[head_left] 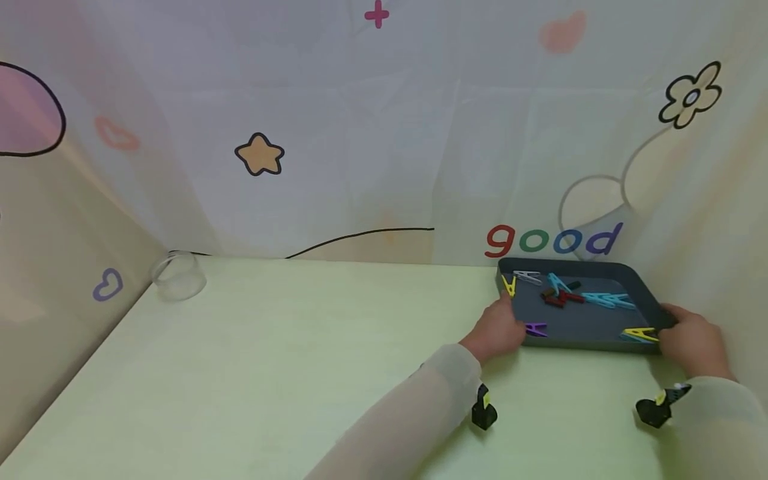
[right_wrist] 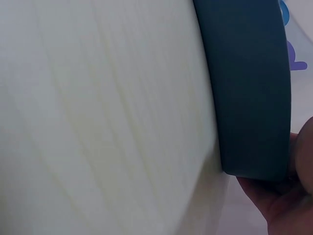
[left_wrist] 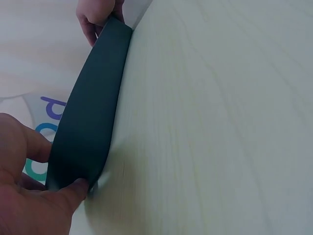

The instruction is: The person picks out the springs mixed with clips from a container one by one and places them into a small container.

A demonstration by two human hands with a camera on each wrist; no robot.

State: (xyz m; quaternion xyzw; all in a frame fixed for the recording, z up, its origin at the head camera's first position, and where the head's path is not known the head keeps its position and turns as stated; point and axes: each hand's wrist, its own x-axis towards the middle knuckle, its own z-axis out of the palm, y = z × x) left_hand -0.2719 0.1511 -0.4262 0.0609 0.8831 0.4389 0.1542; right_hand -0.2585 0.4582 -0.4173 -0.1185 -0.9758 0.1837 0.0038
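A dark grey rectangular tray (head_left: pixel 582 328) lies at the back right of the table. My left hand (head_left: pixel 497 328) grips its left side near the front corner, and my right hand (head_left: pixel 696 341) holds the right side. Clothespins are spread inside: light blue ones (head_left: pixel 607 300), a purple one (head_left: pixel 536 329), a whitish one (head_left: pixel 527 277), a yellow one (head_left: pixel 509 285) at the left wall and another yellow one (head_left: pixel 641 334) at the front right. Small dark red pieces (head_left: pixel 555 302) sit among them. The left wrist view shows my left thumb on the tray's outer wall (left_wrist: pixel 90 112).
A transparent round container (head_left: pixel 180 279) stands at the far left corner of the pale wood-grain table (head_left: pixel 288 360). A printed curtain (head_left: pixel 348 133) hangs behind the table and along both sides, close to the tray at the back and right.
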